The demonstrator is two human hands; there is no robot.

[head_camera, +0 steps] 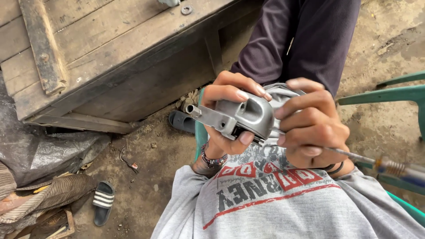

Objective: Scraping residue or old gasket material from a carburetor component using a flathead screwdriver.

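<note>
Seen from the head camera, the left hand [228,116] is closed around a grey cast metal part [241,116], fingers curled over its top and thumb pressed beneath, holding it just above the lap with its short tube end [193,110] pointing left. The right hand [312,128] is closed as well, fingers folded over the thin steel shaft of a screwdriver [354,156] whose blurred blue and yellow handle [400,170] juts out to the right; the tip disappears at the underside of the metal part, so the step in hand looks like working a screw or prying at something there, though the contact point is hidden behind the fingers. The next move seems to call for keeping the part steady in the left grip while the shaft stays in line with whatever it engages. As for labels, the grey shirt [265,208] carries a printed design of dark and red blocks with a red stripe across the chest. Beyond the knees stands a worn wooden crate [110,57] with a small gear [187,9] on top, a striped sandal [103,201] lies on the dirt floor, and a green plastic chair [389,94] shows at the right.
</note>
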